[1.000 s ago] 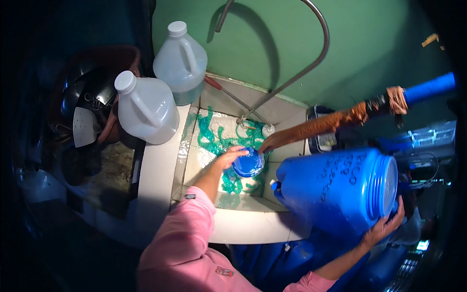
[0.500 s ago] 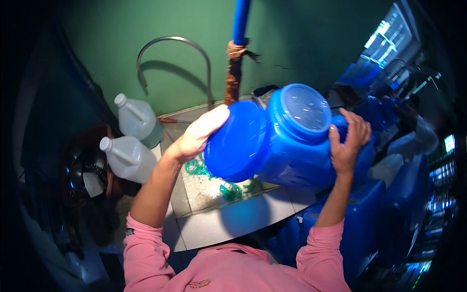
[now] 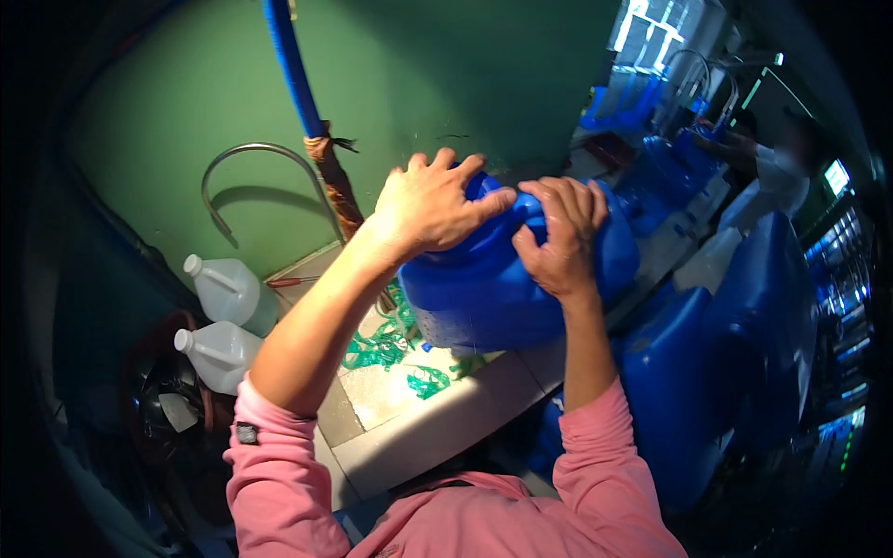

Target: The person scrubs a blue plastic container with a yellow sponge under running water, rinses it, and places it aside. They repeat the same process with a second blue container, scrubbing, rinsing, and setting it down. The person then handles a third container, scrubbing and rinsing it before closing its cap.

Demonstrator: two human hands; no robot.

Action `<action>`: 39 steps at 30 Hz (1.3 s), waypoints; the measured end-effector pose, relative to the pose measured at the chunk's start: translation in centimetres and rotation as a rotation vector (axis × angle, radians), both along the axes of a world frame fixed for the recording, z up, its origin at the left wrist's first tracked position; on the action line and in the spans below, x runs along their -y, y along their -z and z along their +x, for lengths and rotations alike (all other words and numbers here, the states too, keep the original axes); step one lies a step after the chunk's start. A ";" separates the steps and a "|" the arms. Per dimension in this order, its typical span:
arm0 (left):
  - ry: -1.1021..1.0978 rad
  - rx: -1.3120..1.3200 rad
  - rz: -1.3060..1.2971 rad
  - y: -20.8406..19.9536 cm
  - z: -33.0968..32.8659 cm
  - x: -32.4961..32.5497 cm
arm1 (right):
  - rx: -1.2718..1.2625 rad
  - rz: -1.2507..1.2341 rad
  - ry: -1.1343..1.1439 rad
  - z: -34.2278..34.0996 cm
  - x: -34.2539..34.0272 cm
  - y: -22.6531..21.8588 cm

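A big blue plastic water jug (image 3: 493,302) stands in front of me, close to the green wall. My left hand (image 3: 430,205) lies over the round blue lid (image 3: 477,186) at the jug's mouth, its fingers curled around the far rim and the thumb pointing right. Most of the lid and all of the mouth are hidden under that hand. On the right, my right hand (image 3: 563,232) is wrapped round the jug's handle. Whether the lid is fully seated cannot be made out.
Wet green plastic strips (image 3: 377,349) litter the tiled counter (image 3: 446,418). Two whitish jugs (image 3: 223,358) stand left, near a curved metal tube (image 3: 251,147). Blue containers (image 3: 665,358) crowd the right. Farther back, a person (image 3: 779,177) is near more blue jugs.
The lid, held in my left hand beside the uncovered mouth before, is now over the mouth. The jug has turned more upright, and my view has swung right.
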State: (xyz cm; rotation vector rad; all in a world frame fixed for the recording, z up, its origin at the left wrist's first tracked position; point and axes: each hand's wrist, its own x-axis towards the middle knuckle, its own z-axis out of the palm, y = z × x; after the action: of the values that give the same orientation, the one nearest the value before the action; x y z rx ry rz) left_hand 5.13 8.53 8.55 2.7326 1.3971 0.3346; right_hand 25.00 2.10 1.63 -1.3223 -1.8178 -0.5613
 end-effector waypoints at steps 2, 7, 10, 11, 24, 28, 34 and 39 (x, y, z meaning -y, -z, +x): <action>0.044 -0.012 -0.007 0.2 0.9 -0.7 | -0.009 0.010 0.017 0.2 -0.3 -0.2; 0.404 -0.109 0.129 -0.1 0.8 -0.8 | 0.079 -0.220 0.093 1.7 -1.2 -2.2; 0.486 -0.166 0.384 0.3 0.8 1.5 | 0.231 -0.312 0.151 2.9 -1.9 -3.4; 0.509 -0.154 0.498 0.7 0.6 2.5 | 0.276 -0.301 0.136 3.1 -2.1 -3.7; 0.279 0.064 0.536 2.4 -10.4 5.5 | 0.272 -0.555 0.132 11.6 -7.8 -8.8; 0.197 0.032 0.368 5.6 -13.6 7.5 | 0.263 -0.424 0.445 16.5 -8.5 -13.3; 0.026 0.018 0.193 12.0 -18.2 9.2 | 0.065 -0.715 0.507 21.9 -11.2 -18.5; -0.024 0.123 0.018 15.7 -18.5 10.5 | -0.408 -0.765 0.401 25.3 -16.8 -11.4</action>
State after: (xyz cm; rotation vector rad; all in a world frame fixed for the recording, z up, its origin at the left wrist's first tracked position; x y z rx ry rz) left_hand -13.33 -2.01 -7.17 2.6600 1.4026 0.5099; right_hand 50.35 18.91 13.03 -2.1497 -1.4630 0.2512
